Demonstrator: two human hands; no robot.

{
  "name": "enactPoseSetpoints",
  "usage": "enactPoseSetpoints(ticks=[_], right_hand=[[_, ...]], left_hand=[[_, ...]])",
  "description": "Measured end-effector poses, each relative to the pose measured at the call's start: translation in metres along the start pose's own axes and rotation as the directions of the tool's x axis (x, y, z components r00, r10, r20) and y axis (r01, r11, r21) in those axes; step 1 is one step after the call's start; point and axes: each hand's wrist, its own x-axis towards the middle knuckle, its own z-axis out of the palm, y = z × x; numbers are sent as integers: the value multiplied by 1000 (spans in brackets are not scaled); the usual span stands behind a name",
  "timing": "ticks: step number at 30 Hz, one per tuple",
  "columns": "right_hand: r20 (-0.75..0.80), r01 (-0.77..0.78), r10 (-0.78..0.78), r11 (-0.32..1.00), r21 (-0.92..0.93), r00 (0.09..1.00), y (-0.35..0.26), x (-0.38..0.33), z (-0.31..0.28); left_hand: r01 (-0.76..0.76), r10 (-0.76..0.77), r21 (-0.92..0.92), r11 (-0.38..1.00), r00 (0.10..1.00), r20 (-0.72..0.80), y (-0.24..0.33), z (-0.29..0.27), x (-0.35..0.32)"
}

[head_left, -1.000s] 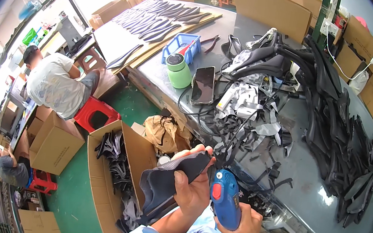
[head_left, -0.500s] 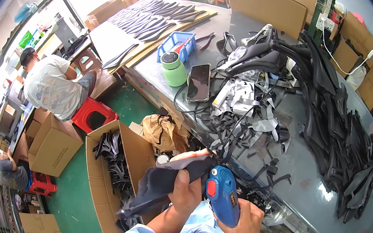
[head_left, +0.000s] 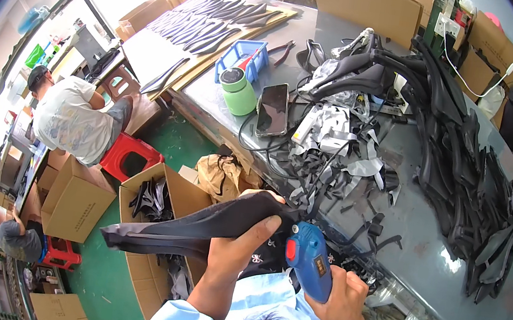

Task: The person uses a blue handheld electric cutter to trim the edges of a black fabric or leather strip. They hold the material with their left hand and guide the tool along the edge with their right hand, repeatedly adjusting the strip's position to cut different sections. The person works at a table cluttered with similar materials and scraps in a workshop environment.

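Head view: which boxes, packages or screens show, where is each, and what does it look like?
Phone: flat on the grey table beside the green cup, dark rectangular screen.
Open carton: on the floor left of the hands, brown, holding black parts.
Closed carton: floor, by the red stool, brown with dark print.

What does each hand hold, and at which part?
Left hand: long black curved piece, gripped near its right end. Right hand: blue power tool, held by its handle.

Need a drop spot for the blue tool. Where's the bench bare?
Bare grey table between the strap scraps and the black parts pile. Small gap right of the phone. Crowded elsewhere.
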Motion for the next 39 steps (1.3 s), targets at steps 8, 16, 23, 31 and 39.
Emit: enactPoseSetpoints(ticks=[8,16,23,31,39], right_hand=[[17,5,-6,1000,23,1000,0,0,-5],[30,-19,16,994,110,999,-1,0,1],[35,-44,38,982,185,999,-1,-1,3],[41,24,-26,999,35,999,-6,3,-7],[83,25,-31,998,63,996,-3,-1,-2]], left_hand=[[-232,230,-17,973,970,-77,-4,-7,0],[-197,191,-71,978,978,-89,-16,8,-4],[-65,62,-62,996,997,-46,-15,0,-8],[121,-181,288,950,965,189,26,-14,11],[-100,-328,649,754,799,504,37,-25,40]])
